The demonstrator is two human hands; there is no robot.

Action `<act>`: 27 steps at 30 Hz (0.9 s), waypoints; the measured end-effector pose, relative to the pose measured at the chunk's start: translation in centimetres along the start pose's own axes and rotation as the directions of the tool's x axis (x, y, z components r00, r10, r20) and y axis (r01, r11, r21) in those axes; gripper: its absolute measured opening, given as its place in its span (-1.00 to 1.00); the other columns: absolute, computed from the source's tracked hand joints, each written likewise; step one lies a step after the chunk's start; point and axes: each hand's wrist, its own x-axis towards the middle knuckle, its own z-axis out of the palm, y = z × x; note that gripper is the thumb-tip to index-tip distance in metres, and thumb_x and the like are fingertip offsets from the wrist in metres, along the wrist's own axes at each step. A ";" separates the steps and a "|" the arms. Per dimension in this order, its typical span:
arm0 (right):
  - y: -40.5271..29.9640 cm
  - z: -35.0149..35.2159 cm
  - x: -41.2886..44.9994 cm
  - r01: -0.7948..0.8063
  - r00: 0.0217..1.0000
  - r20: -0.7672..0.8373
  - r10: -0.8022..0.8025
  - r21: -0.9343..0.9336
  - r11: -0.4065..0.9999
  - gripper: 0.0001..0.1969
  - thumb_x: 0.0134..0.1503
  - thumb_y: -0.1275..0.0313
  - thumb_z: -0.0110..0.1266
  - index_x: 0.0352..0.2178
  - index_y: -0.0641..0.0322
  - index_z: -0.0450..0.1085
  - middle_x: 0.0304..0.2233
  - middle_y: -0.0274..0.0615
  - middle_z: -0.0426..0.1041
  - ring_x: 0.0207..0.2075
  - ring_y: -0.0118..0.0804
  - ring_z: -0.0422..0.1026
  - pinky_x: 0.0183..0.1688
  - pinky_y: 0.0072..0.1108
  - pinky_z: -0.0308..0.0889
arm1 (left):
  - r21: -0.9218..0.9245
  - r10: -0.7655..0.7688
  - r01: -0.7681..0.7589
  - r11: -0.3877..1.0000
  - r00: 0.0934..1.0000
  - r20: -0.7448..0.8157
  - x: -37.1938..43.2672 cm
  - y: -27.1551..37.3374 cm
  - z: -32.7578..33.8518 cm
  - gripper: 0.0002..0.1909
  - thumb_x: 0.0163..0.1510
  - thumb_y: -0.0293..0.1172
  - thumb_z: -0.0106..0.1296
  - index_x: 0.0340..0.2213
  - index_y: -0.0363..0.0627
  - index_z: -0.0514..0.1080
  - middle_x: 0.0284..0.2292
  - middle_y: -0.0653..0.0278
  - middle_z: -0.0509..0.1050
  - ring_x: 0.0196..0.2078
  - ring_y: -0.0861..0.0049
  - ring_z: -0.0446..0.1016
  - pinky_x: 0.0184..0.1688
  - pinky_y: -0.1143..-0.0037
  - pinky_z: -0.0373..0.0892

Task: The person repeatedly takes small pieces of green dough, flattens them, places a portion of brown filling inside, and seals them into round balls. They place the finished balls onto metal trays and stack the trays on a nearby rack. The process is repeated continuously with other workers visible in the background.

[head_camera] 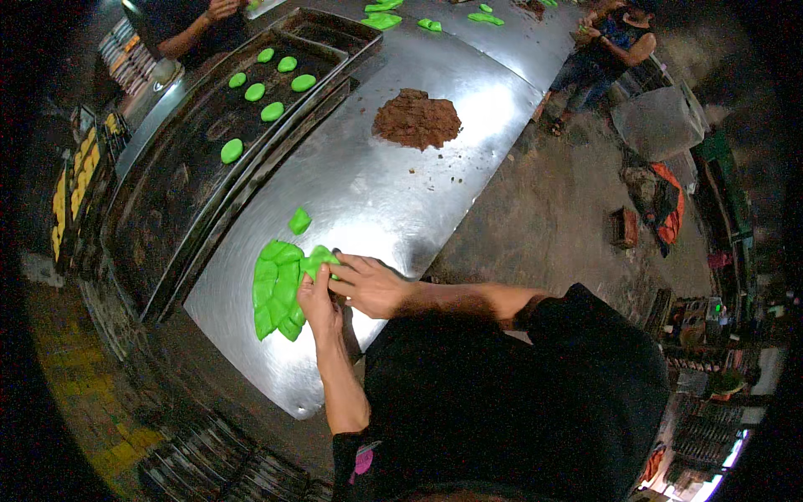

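My left hand (321, 301) and my right hand (370, 285) meet over the metal table, both gripping a flattened piece of green dough (320, 256). Directly left of them lies a larger pad of green dough (276, 288), marked into several joined pieces. A small loose green lump (300, 221) rests just above that pad. Farther up the table sits a mound of brown crumbly filling (417, 119), with crumbs scattered below it. Part of the held dough is hidden by my fingers.
A dark baking tray (188, 182) with several green dough rounds (255, 92) stands along the table's left side. More green pieces (381, 21) lie at the far end. One person (618, 44) works at the upper right, another person's arm (188, 41) shows at the upper left.
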 end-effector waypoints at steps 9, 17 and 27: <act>27.3 -4.6 -4.2 -0.551 0.827 -0.454 0.331 -0.539 0.638 -0.71 -0.03 0.47 -0.08 -0.20 0.16 0.34 -0.19 -0.21 0.40 -0.27 -0.22 0.36 -0.25 -0.33 0.22 | 0.738 0.266 -0.116 0.665 0.960 -0.088 -1.3 1.2 -0.6 -0.72 0.02 -0.49 0.04 -0.22 -0.41 0.46 -0.19 0.18 0.47 -0.19 0.50 0.43 -0.07 0.55 0.31; 30.3 -5.1 -4.9 -0.619 0.765 -0.113 0.634 -0.402 0.674 -0.85 -0.05 0.35 0.01 -0.52 0.14 0.48 -0.46 -0.22 0.49 -0.28 -0.20 0.39 -0.24 -0.32 0.22 | 0.110 -0.031 0.050 0.993 0.985 -0.170 -0.4 0.8 -0.6 -0.63 0.06 -0.49 0.05 -0.08 -0.32 0.31 -0.23 0.28 0.45 -0.26 0.59 0.43 -0.17 0.60 0.34; 24.8 -6.4 -10.8 -0.581 0.798 -0.079 0.597 -0.363 0.729 -0.90 -0.09 0.39 0.11 -0.50 0.08 0.53 -0.51 -0.11 0.51 -0.46 -0.07 0.45 -0.35 -0.29 0.32 | 0.141 -0.015 0.050 0.989 0.971 -0.237 -0.6 -0.6 -1.5 -0.73 0.09 -0.51 0.01 -0.17 -0.40 0.37 -0.23 0.19 0.45 -0.23 0.51 0.44 -0.14 0.52 0.36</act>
